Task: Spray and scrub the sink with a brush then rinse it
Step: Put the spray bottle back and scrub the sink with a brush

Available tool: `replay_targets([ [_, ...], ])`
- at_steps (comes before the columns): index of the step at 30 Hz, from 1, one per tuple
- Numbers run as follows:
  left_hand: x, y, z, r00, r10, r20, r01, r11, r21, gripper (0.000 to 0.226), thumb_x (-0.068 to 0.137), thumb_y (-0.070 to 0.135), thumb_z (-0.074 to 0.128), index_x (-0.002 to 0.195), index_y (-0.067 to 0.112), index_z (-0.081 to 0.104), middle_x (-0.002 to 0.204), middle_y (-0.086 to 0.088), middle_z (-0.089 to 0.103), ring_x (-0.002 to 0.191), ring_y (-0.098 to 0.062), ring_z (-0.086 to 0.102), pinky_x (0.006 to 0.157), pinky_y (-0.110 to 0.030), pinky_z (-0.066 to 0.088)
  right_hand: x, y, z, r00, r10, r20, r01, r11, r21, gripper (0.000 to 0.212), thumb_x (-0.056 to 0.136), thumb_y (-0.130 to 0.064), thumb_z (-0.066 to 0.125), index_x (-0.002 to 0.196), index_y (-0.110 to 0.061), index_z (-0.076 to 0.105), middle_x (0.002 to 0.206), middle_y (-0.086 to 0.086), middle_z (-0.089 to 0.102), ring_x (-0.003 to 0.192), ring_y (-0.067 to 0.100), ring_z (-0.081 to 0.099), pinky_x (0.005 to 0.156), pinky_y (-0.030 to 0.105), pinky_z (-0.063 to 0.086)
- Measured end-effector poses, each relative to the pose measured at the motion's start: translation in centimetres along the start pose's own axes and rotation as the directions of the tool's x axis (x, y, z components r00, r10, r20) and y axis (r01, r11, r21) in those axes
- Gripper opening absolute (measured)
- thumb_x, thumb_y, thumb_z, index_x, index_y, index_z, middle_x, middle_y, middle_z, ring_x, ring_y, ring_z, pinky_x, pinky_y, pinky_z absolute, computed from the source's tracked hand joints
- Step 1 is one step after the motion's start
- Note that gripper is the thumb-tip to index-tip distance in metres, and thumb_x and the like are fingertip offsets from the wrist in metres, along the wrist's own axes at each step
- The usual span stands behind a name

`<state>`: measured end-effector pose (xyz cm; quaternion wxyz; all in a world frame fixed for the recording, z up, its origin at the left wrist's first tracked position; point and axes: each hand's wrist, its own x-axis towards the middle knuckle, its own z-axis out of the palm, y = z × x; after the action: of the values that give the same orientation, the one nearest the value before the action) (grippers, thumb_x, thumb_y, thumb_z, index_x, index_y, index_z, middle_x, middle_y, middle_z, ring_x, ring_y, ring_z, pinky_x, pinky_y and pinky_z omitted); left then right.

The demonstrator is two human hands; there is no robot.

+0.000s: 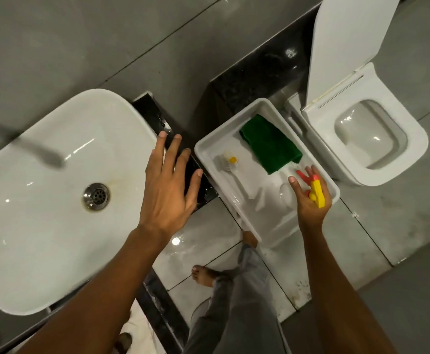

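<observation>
Fingers of the right hand [311,198] curl around the yellow-and-red head of a spray bottle [315,191], thumb spread to the near side; the clear body below the trigger is hard to make out, so how firm the hold is cannot be told. Beneath that hand sits a white tray [237,208], with a green cloth [270,145] just beyond the fingertips and a white brush [228,164] off to the thumb side, lying untouched. The left hand [169,185] is spread flat and empty, hovering over the dark counter strip [203,190] at the edge of the sink [43,213], whose basin stretches away past its little finger. Likely step: lifting the sprayer out. Held only by the head, the bottle could swing or slip, knock the tray rim, or squirt early toward the toilet [387,149] just past the tray.
</observation>
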<state>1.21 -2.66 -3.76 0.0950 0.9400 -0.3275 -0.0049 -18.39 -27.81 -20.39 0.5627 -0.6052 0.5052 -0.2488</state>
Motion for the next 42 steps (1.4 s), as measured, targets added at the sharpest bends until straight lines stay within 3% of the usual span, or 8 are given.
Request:
replay_targets([
  [3, -0.1, -0.1, 0.1, 1.0, 0.0, -0.019, 0.0, 1.0, -0.003, 0.054, 0.114, 0.047, 0.041, 0.15, 0.009, 0.056, 0.174, -0.008, 0.035, 0.17, -0.024, 0.006, 0.136, -0.047, 0.021, -2.6, 1.2, 0.2, 0.961, 0.119, -0.251, -0.102, 0.992, 0.081, 0.079, 0.079, -0.026, 0.095, 0.145, -0.003, 0.058, 0.138, 0.008, 0.068, 0.123, 0.019, 0.07, 0.107, 0.036, 0.058],
  [6, 0.0, -0.2, -0.2, 1.0, -0.009, -0.024, 0.009, 1.0, -0.007, 0.055, 0.114, 0.047, 0.042, 0.149, 0.008, 0.057, 0.173, -0.008, 0.036, 0.17, -0.025, 0.008, 0.137, -0.046, 0.021, -6.0, 2.0, 1.8, 0.871, 0.299, -0.389, -0.285, 0.954, 0.095, 0.063, 0.073, -0.047, 0.095, 0.106, -0.008, 0.058, 0.099, 0.005, 0.058, 0.085, 0.017, 0.058, 0.086, 0.031, 0.058],
  [9, 0.1, -0.1, -0.2, 1.0, -0.01, -0.02, 0.01, 1.0, -0.005, 0.056, 0.114, 0.049, 0.042, 0.15, 0.009, 0.057, 0.173, -0.007, 0.036, 0.17, -0.024, 0.007, 0.137, -0.045, 0.019, -8.8, 1.8, 4.5, 0.918, 0.305, -0.254, -0.33, 0.942, -0.064, 0.052, 0.085, -0.055, 0.081, 0.093, -0.007, 0.061, 0.086, 0.01, 0.063, 0.077, 0.028, 0.061, 0.082, 0.04, 0.06],
  [14, 0.0, -0.2, 0.1, 1.0, -0.011, -0.024, 0.011, 1.0, 0.012, 0.056, 0.114, 0.049, 0.042, 0.148, 0.008, 0.058, 0.172, -0.008, 0.038, 0.17, -0.024, 0.009, 0.136, -0.045, 0.021, -7.2, 0.2, 9.6, 0.951, 0.245, 0.187, -0.163, 0.916, -0.367, 0.038, 0.102, -0.035, 0.068, 0.132, -0.01, 0.066, 0.129, 0.009, 0.066, 0.116, 0.025, 0.065, 0.102, 0.045, 0.058],
  [21, 0.0, 0.2, -0.2, 0.999, -0.038, -0.009, 0.038, 0.999, -0.005, 0.055, 0.113, 0.048, 0.043, 0.147, 0.008, 0.06, 0.171, -0.008, 0.041, 0.169, -0.026, 0.013, 0.134, -0.05, 0.027, -3.3, -0.3, 12.9, 0.887, 0.364, 0.284, -0.03, 0.659, -0.752, 0.037, 0.107, -0.029, 0.058, 0.139, -0.011, 0.06, 0.138, 0.012, 0.06, 0.129, 0.03, 0.053, 0.109, 0.044, 0.049],
  [26, 0.1, 0.2, -0.3, 0.999, -0.052, -0.014, 0.052, 0.998, -0.022, 0.054, 0.114, 0.047, 0.043, 0.146, 0.007, 0.061, 0.17, -0.009, 0.043, 0.168, -0.028, 0.016, 0.131, -0.054, 0.032, -3.7, -0.9, 13.6, 0.857, 0.336, 0.39, 0.087, 0.652, -0.753, 0.037, 0.113, -0.026, 0.044, 0.138, -0.003, 0.06, 0.136, 0.017, 0.06, 0.125, 0.032, 0.055, 0.107, 0.043, 0.048],
  [36, -0.1, 0.2, -0.9, 0.996, -0.073, 0.06, 0.075, 0.997, -0.026, 0.06, 0.113, 0.054, 0.038, 0.153, 0.013, 0.05, 0.176, -0.008, 0.031, 0.169, -0.028, 0.011, 0.136, -0.052, 0.024, -6.1, -5.9, 12.4, 0.844, 0.352, 0.405, -0.016, 0.771, -0.637, 0.044, 0.116, -0.034, 0.031, 0.137, 0.001, 0.047, 0.128, 0.029, 0.068, 0.115, 0.046, 0.065, 0.091, 0.043, 0.048],
  [42, -1.7, -0.5, -3.2, 0.992, -0.099, -0.073, 0.082, 0.973, -0.214, 0.069, 0.109, 0.052, 0.051, 0.161, 0.006, 0.042, 0.177, -0.012, 0.028, 0.167, -0.03, 0.022, 0.133, -0.052, 0.029, -6.5, -14.5, 11.2, 0.929, 0.062, 0.366, 0.178, 0.79, -0.587, 0.051, 0.116, -0.037, 0.026, 0.121, -0.003, 0.064, 0.122, 0.022, 0.07, 0.113, 0.043, 0.066, 0.087, 0.037, 0.045],
])
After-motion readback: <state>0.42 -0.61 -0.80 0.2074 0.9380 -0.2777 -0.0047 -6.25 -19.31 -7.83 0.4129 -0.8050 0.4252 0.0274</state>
